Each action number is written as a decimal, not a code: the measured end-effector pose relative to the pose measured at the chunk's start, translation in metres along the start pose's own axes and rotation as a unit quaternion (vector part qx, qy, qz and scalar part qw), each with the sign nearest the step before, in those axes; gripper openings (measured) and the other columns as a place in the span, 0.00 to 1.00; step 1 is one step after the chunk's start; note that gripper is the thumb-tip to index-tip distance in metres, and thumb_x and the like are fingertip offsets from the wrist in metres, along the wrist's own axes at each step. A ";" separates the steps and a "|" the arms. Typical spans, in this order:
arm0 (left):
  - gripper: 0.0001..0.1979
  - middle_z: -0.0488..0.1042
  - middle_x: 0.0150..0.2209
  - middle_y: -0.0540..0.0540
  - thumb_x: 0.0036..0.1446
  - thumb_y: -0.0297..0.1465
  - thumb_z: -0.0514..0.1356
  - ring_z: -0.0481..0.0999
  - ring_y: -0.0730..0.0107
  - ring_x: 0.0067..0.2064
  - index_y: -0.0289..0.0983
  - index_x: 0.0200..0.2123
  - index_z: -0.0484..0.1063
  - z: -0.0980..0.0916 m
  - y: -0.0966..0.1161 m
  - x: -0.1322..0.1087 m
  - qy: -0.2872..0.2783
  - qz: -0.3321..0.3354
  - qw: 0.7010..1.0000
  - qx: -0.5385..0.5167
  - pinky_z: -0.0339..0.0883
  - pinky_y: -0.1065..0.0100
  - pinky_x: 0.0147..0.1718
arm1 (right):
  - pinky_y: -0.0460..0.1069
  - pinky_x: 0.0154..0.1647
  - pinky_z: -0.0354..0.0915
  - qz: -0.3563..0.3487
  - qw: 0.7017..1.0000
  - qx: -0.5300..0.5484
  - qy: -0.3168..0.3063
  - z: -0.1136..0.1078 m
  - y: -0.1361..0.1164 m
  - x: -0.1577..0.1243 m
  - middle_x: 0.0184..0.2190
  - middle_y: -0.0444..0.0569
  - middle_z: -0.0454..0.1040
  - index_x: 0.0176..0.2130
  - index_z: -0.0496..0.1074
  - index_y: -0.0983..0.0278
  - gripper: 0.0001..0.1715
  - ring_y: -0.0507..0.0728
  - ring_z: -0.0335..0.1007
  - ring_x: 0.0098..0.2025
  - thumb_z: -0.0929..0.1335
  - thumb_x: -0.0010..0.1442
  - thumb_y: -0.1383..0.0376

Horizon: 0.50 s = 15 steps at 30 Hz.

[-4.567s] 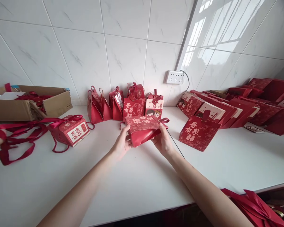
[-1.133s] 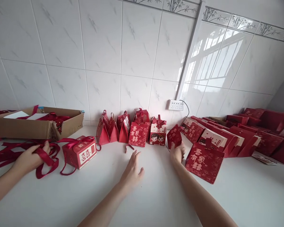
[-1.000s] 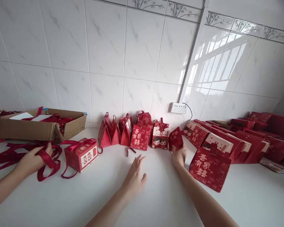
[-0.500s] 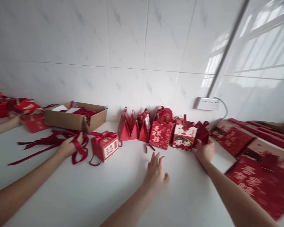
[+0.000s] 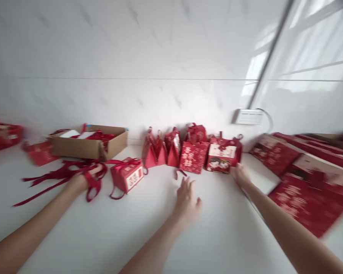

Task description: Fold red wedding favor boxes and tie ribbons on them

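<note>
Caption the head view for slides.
Right hand at a row of red boxes, left hand open, another person's hand holding ribbon.

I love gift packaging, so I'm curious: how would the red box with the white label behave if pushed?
The red box is probably stiff: its sides look flat. Sitting flat, it may slide rather than roll. Its cord droops onto the tabletop, so it likely trails floppily.

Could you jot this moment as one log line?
left hand: open, holding nothing | right hand: at red box beside cartoon-faced box, grip unclear | co-worker's hand: holding red ribbons
</note>
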<state>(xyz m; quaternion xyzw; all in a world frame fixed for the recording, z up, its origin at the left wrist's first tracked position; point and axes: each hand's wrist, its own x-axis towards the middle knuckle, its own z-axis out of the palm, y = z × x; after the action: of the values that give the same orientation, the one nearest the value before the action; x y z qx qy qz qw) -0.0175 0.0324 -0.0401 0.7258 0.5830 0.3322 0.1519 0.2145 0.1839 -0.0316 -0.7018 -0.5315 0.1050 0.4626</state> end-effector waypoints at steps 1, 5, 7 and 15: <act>0.29 0.57 0.63 0.32 0.49 0.25 0.54 0.50 0.47 0.67 0.32 0.57 0.60 0.002 -0.003 0.002 0.025 0.006 1.000 0.004 0.54 0.47 0.60 | 0.56 0.43 0.70 0.017 1.000 0.000 -0.020 -0.004 0.001 -0.007 0.45 0.51 0.72 0.49 0.68 0.66 0.17 0.56 0.71 0.43 0.65 0.64 0.59; 0.24 0.61 0.60 0.32 0.52 0.25 0.52 0.54 0.45 0.65 0.34 0.54 0.61 0.009 -0.014 0.008 0.058 0.046 0.997 -0.004 0.57 0.45 0.57 | 0.59 0.51 0.66 0.030 0.997 0.000 -0.070 -0.026 0.006 -0.051 0.50 0.55 0.71 0.48 0.70 0.65 0.18 0.61 0.70 0.50 0.68 0.60 0.61; 0.22 0.63 0.59 0.34 0.53 0.25 0.52 0.56 0.46 0.64 0.36 0.53 0.62 0.011 -0.017 0.008 0.068 0.073 0.995 0.010 0.59 0.46 0.55 | 0.61 0.54 0.63 -0.001 0.996 0.003 -0.091 -0.047 0.004 -0.079 0.54 0.60 0.69 0.48 0.71 0.65 0.24 0.67 0.67 0.55 0.72 0.51 0.64; 0.20 0.63 0.59 0.34 0.54 0.26 0.51 0.55 0.47 0.65 0.35 0.52 0.63 0.007 -0.011 0.000 0.044 0.107 0.991 0.074 0.61 0.48 0.55 | 0.65 0.60 0.53 -0.281 0.945 -0.038 0.164 -0.169 0.011 -0.090 0.59 0.60 0.59 0.50 0.62 0.62 0.23 0.66 0.53 0.63 0.65 0.54 0.61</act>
<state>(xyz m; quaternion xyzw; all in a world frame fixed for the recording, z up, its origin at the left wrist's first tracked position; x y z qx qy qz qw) -0.0211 0.0365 -0.0520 0.7781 0.5311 0.3335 0.0356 0.2928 0.0171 0.0222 -0.5484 -0.6276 -0.1657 0.5271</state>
